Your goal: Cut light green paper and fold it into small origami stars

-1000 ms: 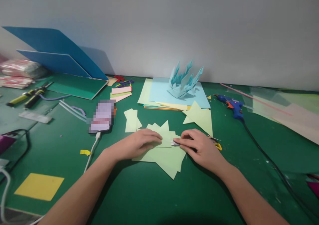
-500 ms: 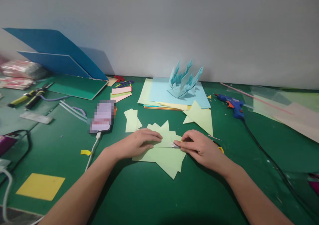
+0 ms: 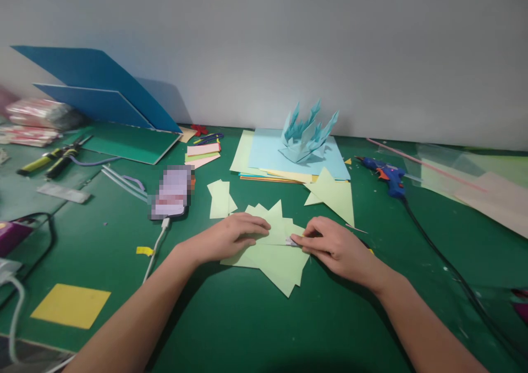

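Note:
My left hand (image 3: 235, 234) lies on pale green cut paper (image 3: 277, 263), with its fingers stretched out over the upper sheets. The paper forms an overlapping pile of pointed shapes, flat on the table. At the pile's right side, my right hand (image 3: 330, 246) is closed in a pinch. Under its fingertips shows a small grey, blade-like piece (image 3: 290, 241), lying along a straight paper edge; the rest of it is hidden by the hand. A bit of yellow (image 3: 370, 251) peeks out behind the right wrist, too covered to name.
Behind the hands, a light-blue folded-paper model (image 3: 305, 139) stands on stacked coloured sheets (image 3: 256, 158). A blue glue gun (image 3: 388, 175) with a black cord lies right. A phone (image 3: 171, 191) on a white cable, a yellow paper (image 3: 71, 306) and pliers (image 3: 61, 161) lie left.
The whole view has shifted very slightly to the right. Both hands keep nearly the same place and pose on the green paper.

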The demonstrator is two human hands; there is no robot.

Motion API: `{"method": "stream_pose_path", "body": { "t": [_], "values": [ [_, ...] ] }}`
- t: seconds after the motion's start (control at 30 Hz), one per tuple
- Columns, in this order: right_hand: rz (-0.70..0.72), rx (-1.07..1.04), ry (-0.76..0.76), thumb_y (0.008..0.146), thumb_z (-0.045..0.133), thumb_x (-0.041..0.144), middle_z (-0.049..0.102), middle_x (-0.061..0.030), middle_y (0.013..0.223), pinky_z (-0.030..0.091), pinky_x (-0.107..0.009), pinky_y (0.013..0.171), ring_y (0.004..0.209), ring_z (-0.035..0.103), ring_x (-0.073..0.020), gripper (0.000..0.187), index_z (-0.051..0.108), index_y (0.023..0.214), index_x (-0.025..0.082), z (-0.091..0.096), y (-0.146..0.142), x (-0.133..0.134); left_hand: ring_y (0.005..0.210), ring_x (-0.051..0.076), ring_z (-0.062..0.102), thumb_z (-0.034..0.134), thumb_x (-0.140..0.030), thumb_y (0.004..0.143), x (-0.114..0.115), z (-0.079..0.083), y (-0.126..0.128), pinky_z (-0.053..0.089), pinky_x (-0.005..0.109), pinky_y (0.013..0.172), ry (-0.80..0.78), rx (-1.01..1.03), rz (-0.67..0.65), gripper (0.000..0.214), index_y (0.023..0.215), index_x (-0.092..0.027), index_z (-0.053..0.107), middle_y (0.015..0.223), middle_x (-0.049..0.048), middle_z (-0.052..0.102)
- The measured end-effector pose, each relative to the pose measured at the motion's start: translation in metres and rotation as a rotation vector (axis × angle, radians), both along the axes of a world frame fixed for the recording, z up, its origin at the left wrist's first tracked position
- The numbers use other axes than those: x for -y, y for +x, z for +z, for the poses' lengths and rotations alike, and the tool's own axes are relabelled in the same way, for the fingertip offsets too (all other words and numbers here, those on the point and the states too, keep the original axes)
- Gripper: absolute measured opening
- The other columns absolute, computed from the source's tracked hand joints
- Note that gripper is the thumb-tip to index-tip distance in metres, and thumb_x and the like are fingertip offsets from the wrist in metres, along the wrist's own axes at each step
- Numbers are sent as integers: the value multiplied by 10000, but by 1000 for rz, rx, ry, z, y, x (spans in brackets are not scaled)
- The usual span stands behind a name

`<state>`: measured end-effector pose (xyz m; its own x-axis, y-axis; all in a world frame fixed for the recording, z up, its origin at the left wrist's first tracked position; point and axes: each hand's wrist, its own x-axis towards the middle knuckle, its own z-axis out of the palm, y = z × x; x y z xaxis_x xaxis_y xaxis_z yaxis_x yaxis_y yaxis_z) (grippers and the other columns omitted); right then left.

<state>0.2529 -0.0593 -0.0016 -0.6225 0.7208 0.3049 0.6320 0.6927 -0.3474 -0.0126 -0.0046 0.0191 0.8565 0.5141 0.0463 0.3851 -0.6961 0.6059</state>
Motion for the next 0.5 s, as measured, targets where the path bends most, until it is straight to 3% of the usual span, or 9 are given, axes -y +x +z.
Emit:
{"method": "stream_pose_path", "body": {
  "t": [0.5],
  "values": [
    [-61, 28, 223, 935, 379, 120, 619, -98, 854, 428, -336, 638, 780, 520, -205, 327, 653, 1101, 185, -7, 1, -6, 1074, 220, 571, 502, -183, 891, 2, -10, 8, 428, 422, 965, 176, 26, 48, 282, 1159, -175, 590, 1180, 94, 635]
  ]
}}
